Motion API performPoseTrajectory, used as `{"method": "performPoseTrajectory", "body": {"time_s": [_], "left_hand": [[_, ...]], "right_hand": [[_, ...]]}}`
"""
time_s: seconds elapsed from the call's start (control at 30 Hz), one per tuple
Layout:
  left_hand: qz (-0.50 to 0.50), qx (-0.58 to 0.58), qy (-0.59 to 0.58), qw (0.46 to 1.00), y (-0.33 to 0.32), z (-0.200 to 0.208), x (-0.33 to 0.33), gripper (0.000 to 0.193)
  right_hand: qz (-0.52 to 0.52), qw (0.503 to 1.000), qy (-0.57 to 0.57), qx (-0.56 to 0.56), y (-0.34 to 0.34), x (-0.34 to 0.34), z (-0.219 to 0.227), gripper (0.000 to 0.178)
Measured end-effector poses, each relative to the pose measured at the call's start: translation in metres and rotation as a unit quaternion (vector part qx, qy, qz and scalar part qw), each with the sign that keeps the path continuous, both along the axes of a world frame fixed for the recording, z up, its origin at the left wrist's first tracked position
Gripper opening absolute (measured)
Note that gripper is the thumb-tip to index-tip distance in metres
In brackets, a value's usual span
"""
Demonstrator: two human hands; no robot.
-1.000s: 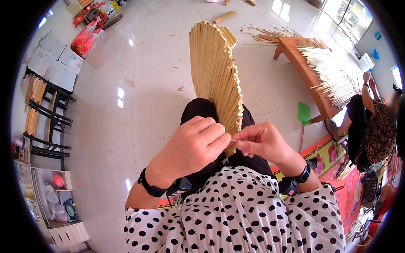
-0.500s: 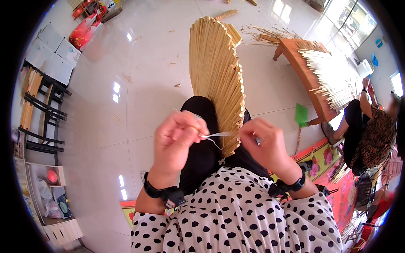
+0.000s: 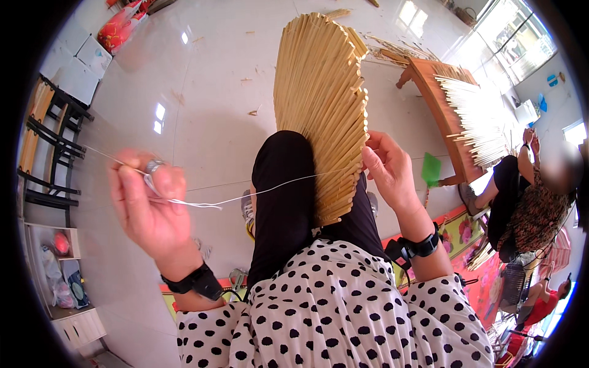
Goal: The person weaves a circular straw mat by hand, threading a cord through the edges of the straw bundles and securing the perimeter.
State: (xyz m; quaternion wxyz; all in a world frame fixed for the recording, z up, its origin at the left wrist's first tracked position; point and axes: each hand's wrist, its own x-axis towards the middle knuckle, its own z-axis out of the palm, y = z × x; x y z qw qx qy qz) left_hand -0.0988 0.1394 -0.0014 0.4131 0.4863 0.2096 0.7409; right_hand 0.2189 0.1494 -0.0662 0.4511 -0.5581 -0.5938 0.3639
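A fan-like panel of tan straw stalks (image 3: 316, 92), bound side by side, stands across my lap between my knees. Out to the left, my left hand (image 3: 150, 208) pinches a long thin needle (image 3: 104, 153), with a metal ring on one finger. White thread (image 3: 264, 189) trails from that hand across my black trousers to the face of the panel. My right hand (image 3: 392, 168) has its thumb and fingers closed at the panel's right edge, its fingertips partly hidden by the stalks.
A wooden bench (image 3: 438, 104) at the right bears rows of pale stalks (image 3: 472, 116). Beside it sits another person (image 3: 527, 202). A green fly swatter (image 3: 431, 169) lies nearer me. At the left are a black metal rack (image 3: 52, 147) and a low cabinet (image 3: 76, 331).
My left hand has swung out to the left with the needle, drawing the thread long. My right hand has moved up to the panel's edge. The panel leans slightly more to the right.
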Motion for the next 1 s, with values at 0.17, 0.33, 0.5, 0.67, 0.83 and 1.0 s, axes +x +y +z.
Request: {"method": "performPoseTrajectory", "body": {"time_s": [0.17, 0.33, 0.5, 0.67, 0.83, 1.0], "left_hand": [[0.02, 0.013, 0.027, 0.999, -0.003, 0.01, -0.017, 0.017], [0.067, -0.076, 0.06, 0.993, -0.009, 0.007, 0.012, 0.019], [-0.08, -0.141, 0.182, 0.97, 0.004, -0.03, 0.036, 0.016], [-0.156, -0.213, 0.277, 0.924, 0.017, -0.068, 0.057, 0.009], [-0.253, -0.162, 0.222, 0.928, 0.027, -0.106, 0.082, 0.015], [-0.338, -0.175, 0.157, 0.911, 0.026, -0.126, 0.108, 0.011]], "right_hand": [[0.019, 0.999, 0.033, -0.023, -0.002, 0.007, -0.002, 0.037], [0.006, 0.999, 0.017, -0.042, -0.013, 0.007, -0.009, 0.038], [-0.002, 1.0, 0.02, -0.024, -0.027, -0.014, -0.013, 0.053], [-0.018, 1.0, -0.005, -0.013, -0.036, -0.027, -0.022, 0.073], [0.029, 0.992, 0.11, 0.047, -0.041, -0.03, -0.058, 0.08], [0.035, 0.989, 0.119, 0.078, -0.034, -0.035, -0.069, 0.082]]}}
